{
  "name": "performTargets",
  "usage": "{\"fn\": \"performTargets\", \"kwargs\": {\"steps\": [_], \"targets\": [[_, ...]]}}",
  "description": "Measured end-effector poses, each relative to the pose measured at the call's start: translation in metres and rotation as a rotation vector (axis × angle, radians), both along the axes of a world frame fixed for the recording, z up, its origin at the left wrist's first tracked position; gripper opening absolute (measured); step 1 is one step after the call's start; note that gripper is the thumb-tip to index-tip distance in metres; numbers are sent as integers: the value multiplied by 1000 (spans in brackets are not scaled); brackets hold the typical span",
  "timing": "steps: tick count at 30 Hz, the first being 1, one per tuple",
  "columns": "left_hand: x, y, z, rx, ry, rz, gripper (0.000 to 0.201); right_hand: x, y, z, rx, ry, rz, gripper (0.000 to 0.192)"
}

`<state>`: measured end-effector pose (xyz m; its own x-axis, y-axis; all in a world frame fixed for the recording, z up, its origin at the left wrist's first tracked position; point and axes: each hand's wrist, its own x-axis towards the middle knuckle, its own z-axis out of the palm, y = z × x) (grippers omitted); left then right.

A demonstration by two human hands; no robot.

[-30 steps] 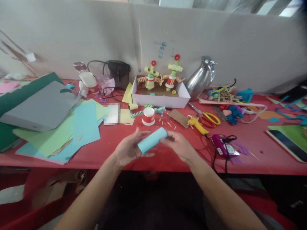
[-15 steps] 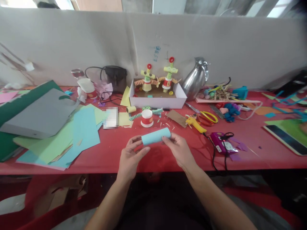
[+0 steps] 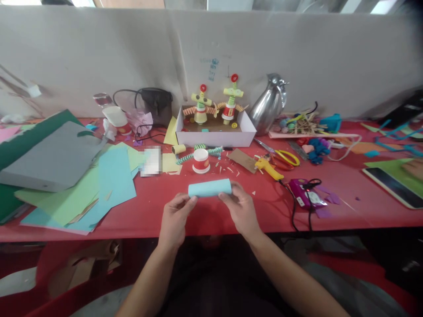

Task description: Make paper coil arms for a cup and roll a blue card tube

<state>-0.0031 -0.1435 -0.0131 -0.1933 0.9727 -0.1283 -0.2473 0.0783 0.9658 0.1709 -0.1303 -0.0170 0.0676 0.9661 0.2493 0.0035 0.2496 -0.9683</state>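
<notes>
A light blue paper tube [image 3: 209, 188] is held level above the front of the red table. My left hand [image 3: 175, 215] pinches its left end between thumb and fingers. My right hand [image 3: 240, 207] grips the right end, thumb on the near side. Just beyond the tube stands a red and white paper cup [image 3: 201, 161], upside down. Folded green and blue paper springs [image 3: 185, 158] lie around the cup, with a short yellow paper tube [image 3: 179, 149] beside them.
A white box [image 3: 216, 139] with two paper figures stands at the back, a steel jug [image 3: 269, 105] beside it. Right are a yellow glue gun [image 3: 269, 169], scissors [image 3: 287, 157] and a purple power strip [image 3: 302, 193]. Coloured paper [image 3: 115, 171] lies left. Another person's hand [image 3: 414, 167] shows far right.
My left hand has closed from spread fingers onto the tube's left end. The tube has turned nearly level and shifted slightly left.
</notes>
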Motion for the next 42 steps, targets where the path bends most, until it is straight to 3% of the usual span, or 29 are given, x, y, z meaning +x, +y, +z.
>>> {"fn": "performTargets", "kwargs": {"steps": [2,4,7,11,13,17,22,29,37,42], "targets": [[-6,-1,6,-99,-135,-156,39,4,1,-5,98,-43,-10,11],[-11,-2,10,-139,-247,-224,41,9,2,-10,179,-92,21,8],[-16,-3,8,-86,-234,-226,30,15,4,-14,256,-126,92,7],[-18,-4,-4,21,-28,-153,20,18,4,-12,291,-192,145,7],[-19,-5,-8,114,107,-91,17,16,1,-9,243,-183,182,6],[-18,-9,-11,261,289,13,13,5,-8,1,116,8,248,34],[-14,-12,-13,319,317,-3,12,-4,-15,14,39,10,126,11],[-6,-13,-11,237,278,6,10,-9,-18,10,-151,224,167,14],[5,-17,14,296,438,9,7,-6,-10,1,-364,606,230,17],[21,-27,36,362,471,-17,14,2,-8,-7,-416,663,193,23]]}}
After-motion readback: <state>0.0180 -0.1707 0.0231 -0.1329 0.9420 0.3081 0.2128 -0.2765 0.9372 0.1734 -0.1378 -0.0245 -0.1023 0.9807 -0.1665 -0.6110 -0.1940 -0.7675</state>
